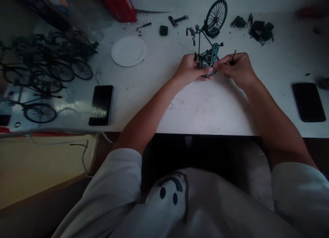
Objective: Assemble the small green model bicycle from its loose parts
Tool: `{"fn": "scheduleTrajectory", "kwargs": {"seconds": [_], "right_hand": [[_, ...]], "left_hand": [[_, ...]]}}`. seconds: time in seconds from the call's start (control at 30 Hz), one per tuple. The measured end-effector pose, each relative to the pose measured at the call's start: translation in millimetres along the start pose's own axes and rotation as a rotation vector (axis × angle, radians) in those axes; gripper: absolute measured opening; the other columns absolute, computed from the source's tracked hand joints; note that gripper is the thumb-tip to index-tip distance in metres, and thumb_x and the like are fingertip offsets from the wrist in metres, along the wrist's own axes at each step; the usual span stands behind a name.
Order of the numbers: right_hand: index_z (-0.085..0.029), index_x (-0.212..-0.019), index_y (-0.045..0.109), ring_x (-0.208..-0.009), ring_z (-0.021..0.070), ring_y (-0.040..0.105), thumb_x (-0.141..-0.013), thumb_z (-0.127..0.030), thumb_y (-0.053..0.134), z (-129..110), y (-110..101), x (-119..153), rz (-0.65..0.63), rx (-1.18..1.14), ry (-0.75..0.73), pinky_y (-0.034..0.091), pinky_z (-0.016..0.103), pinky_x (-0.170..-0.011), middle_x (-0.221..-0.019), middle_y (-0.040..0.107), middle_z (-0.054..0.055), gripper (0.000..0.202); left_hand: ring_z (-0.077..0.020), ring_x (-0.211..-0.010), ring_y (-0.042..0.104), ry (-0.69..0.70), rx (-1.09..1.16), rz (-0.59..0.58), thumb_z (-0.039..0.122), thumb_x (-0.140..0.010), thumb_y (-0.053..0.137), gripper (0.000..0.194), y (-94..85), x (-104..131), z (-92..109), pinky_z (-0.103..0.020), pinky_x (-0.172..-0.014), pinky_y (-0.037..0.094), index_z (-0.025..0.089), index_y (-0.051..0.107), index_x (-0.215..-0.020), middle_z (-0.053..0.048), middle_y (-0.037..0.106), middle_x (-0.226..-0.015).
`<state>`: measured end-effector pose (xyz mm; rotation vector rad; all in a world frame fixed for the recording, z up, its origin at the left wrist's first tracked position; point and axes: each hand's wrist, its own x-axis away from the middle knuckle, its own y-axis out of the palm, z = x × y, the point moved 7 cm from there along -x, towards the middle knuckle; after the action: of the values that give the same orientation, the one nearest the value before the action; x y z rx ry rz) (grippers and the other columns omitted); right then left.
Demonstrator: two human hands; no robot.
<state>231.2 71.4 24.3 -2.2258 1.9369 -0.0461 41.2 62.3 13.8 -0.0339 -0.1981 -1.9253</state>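
Observation:
A dark green miniature bicycle (212, 51) is tilted over the table, one wheel up at the far end and the other close to me. My left hand (192, 69) is closed around the near wheel, its thumb lying across the rim. From the right, my right hand (238, 67) meets the same wheel with pinched fingertips. A thin dark rod-like tool (234, 55) sticks up out of its closed fingers; its exact kind cannot be made out.
Several finished-looking miniature bicycles (41, 77) crowd the left side. A white plate (128, 51), a phone (101, 105), a small screwdriver (144, 25) and a green block (163, 30) lie nearer. Dark parts (260, 30) sit at back right, another black phone (308, 102) at far right.

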Motion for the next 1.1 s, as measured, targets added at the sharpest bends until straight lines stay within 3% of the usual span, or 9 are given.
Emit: {"fn": "scheduleTrajectory", "kwargs": {"seconds": [0.1, 0.23, 0.37, 0.53, 0.63, 0.77, 0.93, 1.1], "right_hand": [[-0.024, -0.084, 0.088, -0.048, 0.0058, 0.023, -0.060, -0.071, 0.112, 4, 5, 1, 0.002, -0.030, 0.031, 0.010, 0.037, -0.050, -0.050, 0.050, -0.009, 0.058], [-0.029, -0.080, 0.086, -0.050, 0.0076, 0.023, -0.056, -0.082, 0.108, 0, 11, 3, 0.016, -0.025, 0.019, 0.011, 0.038, -0.052, -0.049, 0.046, -0.010, 0.062], [-0.031, -0.084, 0.085, -0.055, 0.0106, 0.019, -0.067, -0.075, 0.105, -6, 11, 5, 0.049, 0.069, -0.019, 0.012, 0.038, -0.057, -0.049, 0.037, -0.010, 0.051], [-0.029, -0.082, 0.086, -0.059, 0.0107, 0.021, -0.073, -0.066, 0.105, -7, 8, 4, 0.058, 0.135, -0.041, 0.012, 0.037, -0.059, -0.052, 0.044, -0.007, 0.043], [-0.025, -0.084, 0.087, -0.059, 0.0102, 0.018, -0.077, -0.063, 0.105, -9, 8, 5, 0.055, 0.173, -0.091, 0.011, 0.037, -0.058, -0.052, 0.038, -0.008, 0.043], [-0.024, -0.082, 0.085, -0.057, 0.0097, 0.015, -0.079, -0.068, 0.104, -13, 11, 8, 0.038, 0.198, -0.123, 0.012, 0.038, -0.057, -0.051, 0.031, -0.009, 0.048], [-0.029, -0.079, 0.081, -0.060, 0.0120, 0.014, -0.077, -0.076, 0.100, -17, 13, 12, 0.069, 0.221, -0.164, 0.015, 0.038, -0.060, -0.054, 0.029, -0.008, 0.050], [-0.034, -0.081, 0.078, -0.059, 0.0144, 0.018, -0.083, -0.074, 0.093, -15, 14, 12, 0.061, 0.275, -0.160, 0.024, 0.038, -0.060, -0.056, 0.027, -0.006, 0.042]], "left_hand": [[-0.0208, -0.085, 0.088, -0.004, 0.008, 0.013, 0.011, -0.093, 0.087, 0.023, 0.2, 1, 1, -0.037, -0.087, 0.073, 0.019, 0.073, -0.110, -0.007, 0.090, -0.110], [-0.0238, -0.099, 0.089, -0.048, -0.026, 0.058, 0.020, -0.091, 0.091, 0.029, -1.1, 2, 0, -0.038, -0.097, 0.073, 0.022, 0.075, -0.115, -0.006, 0.091, -0.110], [-0.0259, -0.108, 0.089, -0.056, -0.021, 0.078, 0.020, -0.089, 0.093, 0.030, -0.9, 1, -1, -0.037, -0.097, 0.073, 0.022, 0.075, -0.112, -0.006, 0.091, -0.111], [-0.0270, -0.111, 0.088, -0.061, -0.023, 0.092, 0.023, -0.087, 0.095, 0.030, -0.9, 0, -3, -0.041, -0.100, 0.073, 0.024, 0.075, -0.110, -0.005, 0.091, -0.108], [-0.0265, -0.105, 0.088, -0.047, -0.037, 0.105, 0.023, -0.087, 0.094, 0.029, -1.6, 0, -5, -0.044, -0.100, 0.074, 0.026, 0.076, -0.108, -0.003, 0.091, -0.104], [-0.0251, -0.100, 0.089, -0.035, -0.056, 0.117, 0.021, -0.088, 0.092, 0.026, -2.9, -2, -8, -0.045, -0.099, 0.075, 0.026, 0.076, -0.108, -0.002, 0.092, -0.109], [-0.0255, -0.106, 0.089, -0.053, -0.052, 0.106, 0.031, -0.085, 0.098, 0.040, -3.7, -3, -12, -0.043, -0.100, 0.075, 0.028, 0.077, -0.118, -0.002, 0.092, -0.106], [-0.0250, -0.105, 0.089, -0.036, -0.041, 0.128, 0.022, -0.088, 0.092, 0.029, -4.7, -2, -9, -0.042, -0.099, 0.073, 0.026, 0.075, -0.112, -0.004, 0.092, -0.110]]}}
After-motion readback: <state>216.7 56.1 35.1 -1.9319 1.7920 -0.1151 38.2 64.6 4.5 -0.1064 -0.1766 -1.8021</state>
